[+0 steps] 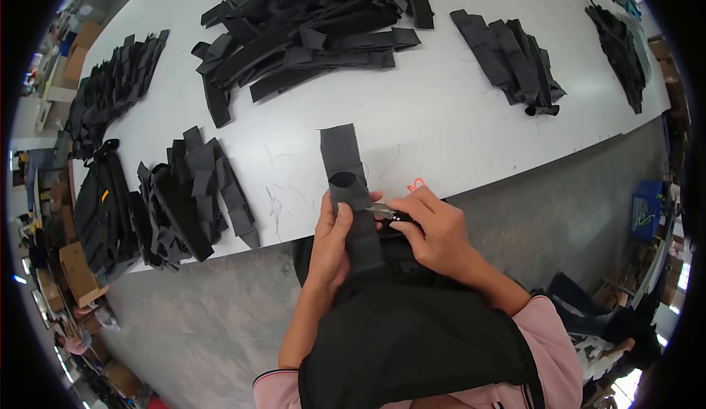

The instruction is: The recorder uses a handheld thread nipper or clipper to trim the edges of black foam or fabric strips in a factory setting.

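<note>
My left hand (329, 243) is closed around a black fabric strip (340, 148), which has a looped fold near my thumb. The strip's upper end lies over the white table and its lower end hangs toward my lap. My right hand (440, 236) grips small thread snips (379, 209), their metal tip against the strip's right edge beside my left fingers. A red-orange cord loop (417, 184) shows just past my right knuckles. Whether the blades are apart is too small to tell.
On the white table (434, 140), a large heap of black strips (316, 34) lies ahead. Smaller bundles lie at left (195, 188) and right (511, 59). A black bag (103, 203) sits at the left edge. Loose threads (276, 203) are scattered nearby. A blue basket (647, 207) stands far right.
</note>
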{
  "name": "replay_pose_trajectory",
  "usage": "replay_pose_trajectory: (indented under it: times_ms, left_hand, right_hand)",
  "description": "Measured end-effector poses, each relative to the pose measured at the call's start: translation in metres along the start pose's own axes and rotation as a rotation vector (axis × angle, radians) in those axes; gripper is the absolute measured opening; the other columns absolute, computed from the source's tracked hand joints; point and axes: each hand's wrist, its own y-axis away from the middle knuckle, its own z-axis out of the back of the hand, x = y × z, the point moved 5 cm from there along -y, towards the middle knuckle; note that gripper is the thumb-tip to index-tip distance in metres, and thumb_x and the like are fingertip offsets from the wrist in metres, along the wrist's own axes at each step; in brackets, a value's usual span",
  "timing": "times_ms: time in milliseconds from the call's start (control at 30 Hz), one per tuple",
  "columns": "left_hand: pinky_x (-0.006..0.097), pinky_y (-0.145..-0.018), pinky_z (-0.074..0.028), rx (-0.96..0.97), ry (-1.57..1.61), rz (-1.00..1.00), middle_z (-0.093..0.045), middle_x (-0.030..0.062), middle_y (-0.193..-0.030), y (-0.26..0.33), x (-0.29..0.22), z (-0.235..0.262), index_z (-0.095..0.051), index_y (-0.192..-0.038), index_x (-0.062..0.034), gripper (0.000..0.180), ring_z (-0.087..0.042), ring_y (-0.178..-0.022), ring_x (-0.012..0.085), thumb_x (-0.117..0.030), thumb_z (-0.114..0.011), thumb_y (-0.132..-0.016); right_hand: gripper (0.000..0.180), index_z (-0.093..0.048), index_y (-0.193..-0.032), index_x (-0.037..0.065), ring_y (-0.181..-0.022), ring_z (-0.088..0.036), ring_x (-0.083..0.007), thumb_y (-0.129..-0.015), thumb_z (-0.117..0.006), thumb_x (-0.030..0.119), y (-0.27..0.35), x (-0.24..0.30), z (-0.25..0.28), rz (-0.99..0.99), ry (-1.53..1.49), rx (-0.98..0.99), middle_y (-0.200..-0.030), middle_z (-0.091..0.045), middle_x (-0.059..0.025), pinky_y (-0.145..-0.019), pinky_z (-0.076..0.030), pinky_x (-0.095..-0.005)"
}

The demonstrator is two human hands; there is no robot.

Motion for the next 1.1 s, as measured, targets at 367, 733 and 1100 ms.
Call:
replay_pose_trajectory:
  times_ms: [367, 733, 1100]
  left_hand:
    - [0.035, -0.093, -0.044, -0.050, -0.038, -0.170, -0.051, 0.0152, -0.125, -0.001, 0.005, -0.004, -0.034, -0.131, -0.0122, 0.043, -0.052, -0.111, 0.0200, -0.031, -0.048, -0.095]
    - [0.030, -0.085, -0.048, -0.032, 0.057, -0.117, -0.053, 0.0154, -0.124, 0.001, 0.007, -0.005, -0.035, -0.124, -0.0087, 0.032, -0.058, -0.096, 0.0152, -0.025, -0.044, -0.098]
    - [0.031, -0.094, -0.041, -0.049, -0.021, -0.216, -0.052, 0.0162, -0.126, 0.002, 0.003, -0.008, -0.034, -0.126, -0.0085, 0.038, -0.051, -0.110, 0.0170, -0.025, -0.049, -0.096]
  right_hand:
    - [0.025, -0.061, -0.098, 0.008, -0.057, -0.055, -0.0220, -0.074, -0.066, 0.008, -0.002, 0.007, -0.010, 0.000, 0.124, 0.037, -0.077, -0.054, -0.0055, -0.050, -0.043, -0.0305]
    - [0.023, -0.062, -0.095, 0.006, -0.059, -0.057, -0.0224, -0.072, -0.067, 0.005, 0.000, 0.007, -0.010, 0.034, 0.176, 0.019, -0.077, -0.056, -0.0058, -0.051, -0.044, -0.0310]
    - [0.027, -0.062, -0.097, 0.005, -0.058, -0.057, -0.0214, -0.071, -0.068, 0.006, 0.000, 0.014, -0.005, 0.033, 0.153, 0.024, -0.079, -0.056, -0.0059, -0.051, -0.044, -0.0299]
